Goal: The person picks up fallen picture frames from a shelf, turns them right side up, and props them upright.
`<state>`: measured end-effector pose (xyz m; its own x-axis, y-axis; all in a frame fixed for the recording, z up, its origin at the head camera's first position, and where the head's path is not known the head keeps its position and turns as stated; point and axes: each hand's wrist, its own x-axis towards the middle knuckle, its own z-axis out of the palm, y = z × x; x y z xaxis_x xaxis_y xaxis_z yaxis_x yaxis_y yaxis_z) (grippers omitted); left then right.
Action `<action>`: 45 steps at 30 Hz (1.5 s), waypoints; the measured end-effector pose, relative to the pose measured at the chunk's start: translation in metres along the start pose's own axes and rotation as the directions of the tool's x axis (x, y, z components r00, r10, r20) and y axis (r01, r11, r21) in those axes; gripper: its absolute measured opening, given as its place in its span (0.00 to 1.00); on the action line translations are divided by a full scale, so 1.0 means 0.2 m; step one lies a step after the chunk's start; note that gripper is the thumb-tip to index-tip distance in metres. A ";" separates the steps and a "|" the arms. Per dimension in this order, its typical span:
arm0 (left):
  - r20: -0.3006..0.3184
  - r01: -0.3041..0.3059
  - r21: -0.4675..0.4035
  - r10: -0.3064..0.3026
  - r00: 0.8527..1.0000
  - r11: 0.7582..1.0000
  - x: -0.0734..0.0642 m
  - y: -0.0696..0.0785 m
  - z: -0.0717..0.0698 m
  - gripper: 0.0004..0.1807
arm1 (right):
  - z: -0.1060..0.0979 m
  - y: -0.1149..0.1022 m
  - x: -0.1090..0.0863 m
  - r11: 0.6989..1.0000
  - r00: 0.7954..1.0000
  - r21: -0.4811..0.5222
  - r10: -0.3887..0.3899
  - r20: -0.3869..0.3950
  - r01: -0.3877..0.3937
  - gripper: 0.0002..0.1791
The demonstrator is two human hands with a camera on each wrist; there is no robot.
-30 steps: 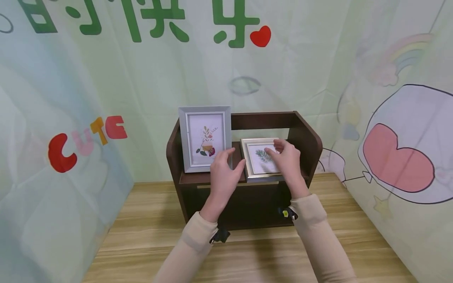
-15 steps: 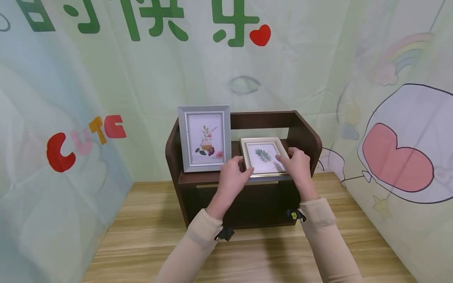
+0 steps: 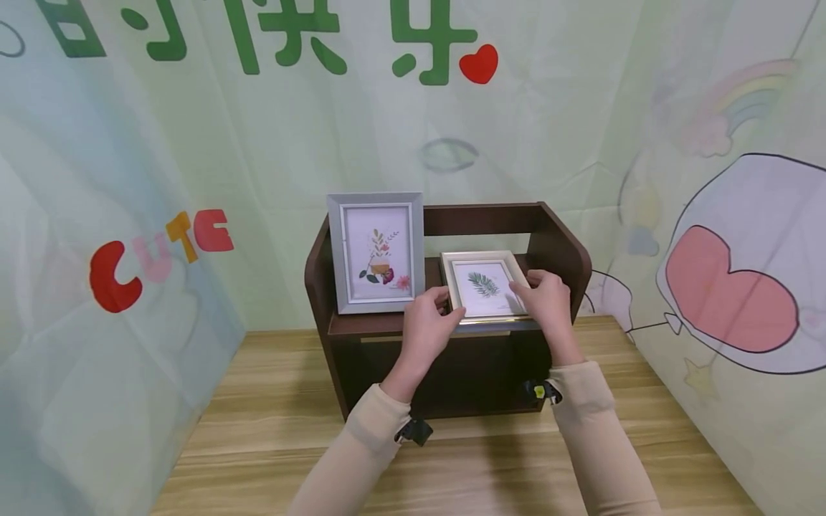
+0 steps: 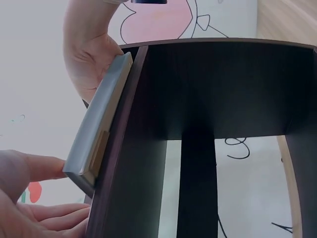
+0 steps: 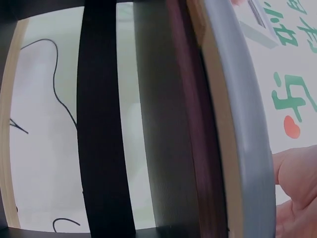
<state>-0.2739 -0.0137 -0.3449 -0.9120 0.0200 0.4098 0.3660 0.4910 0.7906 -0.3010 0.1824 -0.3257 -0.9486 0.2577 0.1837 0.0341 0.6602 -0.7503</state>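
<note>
A silver-gold picture frame (image 3: pixel 484 288) with a green leaf print lies face up on the upper board of a dark brown shelf rack (image 3: pixel 566 258). My left hand (image 3: pixel 426 330) holds its left front corner, thumb on the near edge and fingers at the side. On the opposite side my right hand (image 3: pixel 550 304) grips the right edge, its thumb over the border. Seen from below in the left wrist view, the frame's edge (image 4: pixel 101 116) slants slightly against the board, with the left thumb (image 4: pixel 42 167) touching its corner. A thin wooden piece shows under the frame.
A taller grey picture frame (image 3: pixel 335 251) with a flower print stands upright at the left of the upper board, close to my left hand. The rack rests on a wood-grain table (image 3: pixel 271 423). Printed cloth walls (image 3: pixel 548 136) enclose the back and both sides.
The right hand has moved from over the print to the frame's right edge. My left hand has shifted right, from before the grey frame to the leaf frame's left corner.
</note>
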 end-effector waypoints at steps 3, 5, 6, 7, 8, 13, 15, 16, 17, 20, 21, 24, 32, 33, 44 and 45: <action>-0.024 -0.005 -0.044 0.004 1.000 0.999 0.00 -0.01 0.01 0.21 | 0.00 0.01 0.01 0.999 1.000 0.035 0.000 -0.006 0.000 0.29; -0.044 0.002 -0.069 -0.005 0.999 0.998 0.00 -0.02 0.01 0.22 | 0.00 0.01 0.01 0.998 1.000 0.056 0.004 -0.010 -0.003 0.29; -0.053 0.008 -0.081 -0.012 0.999 0.997 0.00 -0.02 0.02 0.22 | 0.00 0.00 0.01 0.998 1.000 0.065 0.004 -0.016 -0.003 0.29; -0.062 0.014 -0.096 -0.020 0.998 0.995 0.00 -0.03 0.02 0.23 | 0.01 0.00 0.01 0.997 1.000 0.076 0.006 -0.026 -0.004 0.28; -0.070 0.016 -0.112 -0.024 0.997 0.994 0.00 -0.03 0.02 0.23 | 0.01 0.00 0.01 0.996 0.999 0.090 0.007 -0.038 -0.004 0.28; -0.099 0.032 -0.199 -0.052 0.994 0.979 -0.01 -0.03 0.04 0.24 | 0.02 0.00 0.00 0.990 0.995 0.142 -0.001 -0.100 0.015 0.25; -0.114 0.037 -0.229 -0.065 0.991 0.973 -0.01 -0.02 0.04 0.23 | 0.02 0.00 0.00 0.987 0.992 0.160 -0.012 -0.123 0.032 0.24; -0.122 0.038 -0.245 -0.070 0.990 0.969 -0.01 -0.02 0.05 0.23 | 0.02 0.01 0.00 0.985 0.991 0.169 -0.019 -0.136 0.042 0.24; -0.129 0.039 -0.258 -0.074 0.989 0.966 -0.01 -0.02 0.05 0.23 | 0.03 0.01 0.00 0.983 0.989 0.178 -0.024 -0.148 0.051 0.24; -0.148 0.023 -0.285 -0.068 0.987 0.958 0.00 -0.03 0.05 0.23 | 0.03 0.00 0.00 0.977 0.983 0.202 -0.032 -0.183 0.069 0.22; -0.151 0.018 -0.290 -0.064 0.986 0.957 0.00 -0.03 0.05 0.24 | 0.03 0.00 0.00 0.975 0.980 0.210 -0.033 -0.194 0.075 0.22; -0.157 0.005 -0.314 -0.057 0.986 0.950 0.00 -0.03 0.04 0.25 | 0.03 -0.01 0.00 0.968 0.974 0.237 -0.032 -0.222 0.086 0.21; -0.134 0.039 -0.357 -0.092 0.987 0.933 0.04 -0.02 0.03 0.29 | 0.02 -0.01 0.00 0.947 0.970 0.306 -0.018 -0.241 0.093 0.22; -0.130 0.044 -0.358 -0.096 0.987 0.933 0.04 -0.02 0.03 0.29 | 0.02 -0.01 0.01 0.945 0.972 0.314 -0.013 -0.236 0.089 0.23; -0.161 0.007 -0.310 -0.060 0.985 0.951 0.08 0.00 0.01 0.27 | 0.00 -0.01 0.02 0.921 0.968 0.363 -0.057 -0.243 0.145 0.23; -0.167 0.004 -0.306 -0.057 0.984 0.952 0.08 0.00 0.01 0.26 | 0.00 -0.01 0.02 0.919 0.967 0.364 -0.062 -0.245 0.152 0.23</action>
<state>-0.2885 -0.0114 -0.3394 -0.8878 -0.1535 0.4338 0.4018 0.2008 0.8934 -0.3050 0.1819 -0.3231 -0.8427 0.3810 0.3803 -0.2268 0.3894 -0.8927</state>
